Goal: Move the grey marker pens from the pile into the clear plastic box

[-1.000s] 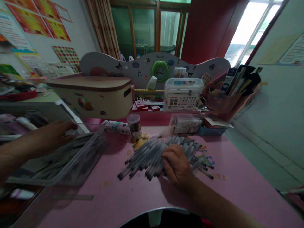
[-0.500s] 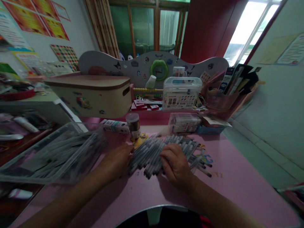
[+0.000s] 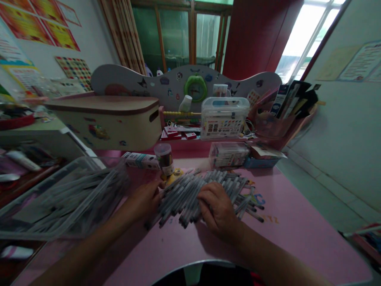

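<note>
A heap of grey pens (image 3: 193,190) lies on the pink desk (image 3: 291,238). My right hand (image 3: 218,208) rests on the right half of the heap, fingers curled over several pens. Against the heap's left edge lies my left hand (image 3: 145,198), its fingers bent onto the pens. Left of both hands sits a clear plastic tray (image 3: 68,198) filled with more grey pens.
Behind the heap stand a small jar (image 3: 164,158), a yellow object, a long printed box (image 3: 139,159) and a clear case (image 3: 228,155). A cream wooden box (image 3: 110,119), a clear marker case (image 3: 224,118) and a pink holder (image 3: 282,119) line the back.
My left hand left the clear tray and came right to the heap's left edge. My right hand stayed on the pens. The view shifted slightly.
</note>
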Motion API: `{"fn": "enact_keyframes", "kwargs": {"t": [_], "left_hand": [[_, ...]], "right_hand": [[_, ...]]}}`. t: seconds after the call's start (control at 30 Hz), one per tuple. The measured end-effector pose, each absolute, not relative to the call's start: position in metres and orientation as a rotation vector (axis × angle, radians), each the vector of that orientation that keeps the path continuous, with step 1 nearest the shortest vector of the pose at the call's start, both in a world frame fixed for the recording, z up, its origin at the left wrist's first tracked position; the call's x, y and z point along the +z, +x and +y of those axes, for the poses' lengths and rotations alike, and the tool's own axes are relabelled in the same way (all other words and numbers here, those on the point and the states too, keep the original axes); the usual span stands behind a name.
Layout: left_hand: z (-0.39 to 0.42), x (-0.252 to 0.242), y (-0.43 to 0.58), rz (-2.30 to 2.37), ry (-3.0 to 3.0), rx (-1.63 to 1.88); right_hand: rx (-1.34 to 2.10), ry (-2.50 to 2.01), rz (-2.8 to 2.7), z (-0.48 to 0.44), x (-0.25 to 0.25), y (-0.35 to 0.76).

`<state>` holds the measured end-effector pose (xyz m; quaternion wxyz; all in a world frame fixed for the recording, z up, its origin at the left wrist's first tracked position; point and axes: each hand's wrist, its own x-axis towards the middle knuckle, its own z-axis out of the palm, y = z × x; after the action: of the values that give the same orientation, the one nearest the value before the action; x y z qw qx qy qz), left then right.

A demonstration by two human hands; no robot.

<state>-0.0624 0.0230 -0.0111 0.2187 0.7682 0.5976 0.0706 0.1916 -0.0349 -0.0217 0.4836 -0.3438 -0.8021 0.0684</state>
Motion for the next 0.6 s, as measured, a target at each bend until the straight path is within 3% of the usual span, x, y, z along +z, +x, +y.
{"fn": "enact_keyframes", "kwargs": {"t": [0.17,0.33,0.6], "left_hand": [[0.012,0.007,-0.061,1.652,2.299,0.468],[-0.009,0.017,-0.037,1.361,2.556,0.644],[-0.017,0.038,-0.009,1.21,2.449,0.983]], "right_hand": [[0.136,-0.899,-1.915,-0.034,-0.023,0.191],[0.017,-1.013,-1.899,-0.028,-0.027,0.192],[0.383,-0.992,-2.041,-0.022,-0.031,0.194]]}}
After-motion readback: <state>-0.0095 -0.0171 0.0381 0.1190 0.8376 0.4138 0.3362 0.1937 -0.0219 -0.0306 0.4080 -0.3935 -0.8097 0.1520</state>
